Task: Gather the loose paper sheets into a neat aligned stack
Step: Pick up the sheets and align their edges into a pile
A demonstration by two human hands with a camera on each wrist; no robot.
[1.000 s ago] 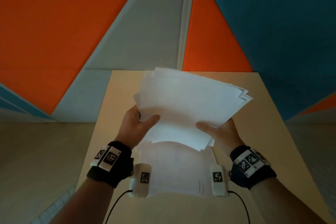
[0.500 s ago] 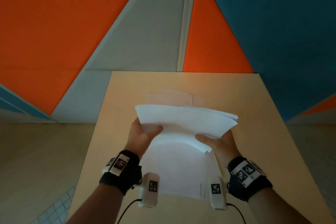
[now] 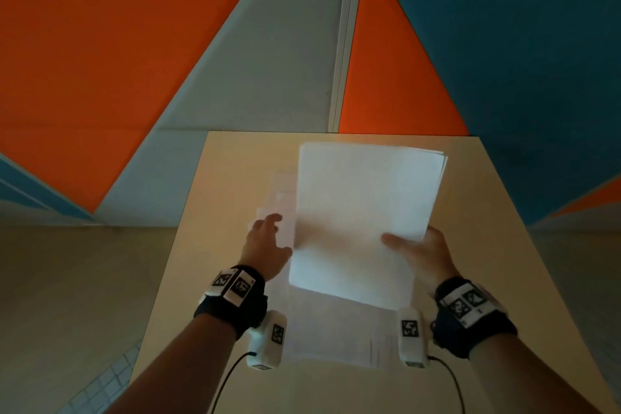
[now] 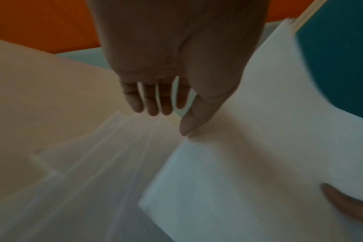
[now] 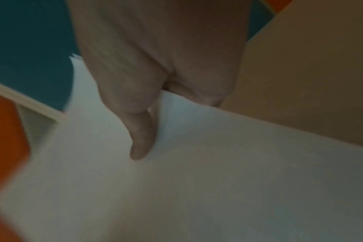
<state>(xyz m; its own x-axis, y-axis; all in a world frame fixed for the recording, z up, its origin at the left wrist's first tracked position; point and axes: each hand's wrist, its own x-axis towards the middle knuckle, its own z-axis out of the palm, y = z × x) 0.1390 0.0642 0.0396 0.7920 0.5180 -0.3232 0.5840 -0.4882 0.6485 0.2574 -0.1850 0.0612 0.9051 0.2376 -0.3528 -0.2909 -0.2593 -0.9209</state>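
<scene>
A sheaf of white paper sheets (image 3: 356, 212) is held above the light wooden table (image 3: 487, 245), long side running away from me, its far edges slightly fanned. My right hand (image 3: 416, 252) grips its right near edge, thumb on top (image 5: 141, 144), fingers hidden beneath. The sheaf (image 5: 197, 180) fills the right wrist view. My left hand (image 3: 268, 242) is off the sheaf at its left edge, fingers (image 4: 153, 101) straight and loose, holding nothing. Under it more loose sheets (image 3: 279, 198) lie fanned on the table, also seen blurred as loose sheets (image 4: 93, 163) in the left wrist view. Another sheet (image 3: 336, 329) lies near me.
The table's far edge (image 3: 336, 133) meets orange, grey and teal wall panels. Its left edge (image 3: 174, 262) drops to a beige floor. Bare tabletop (image 3: 504, 279) shows right of the sheaf. Cables trail from both wrist cameras (image 3: 235, 376) at the near edge.
The sheaf has turned from crosswise to lengthwise and shifted right. My left hand has let go of it and opened beside it; my right hand keeps its grip.
</scene>
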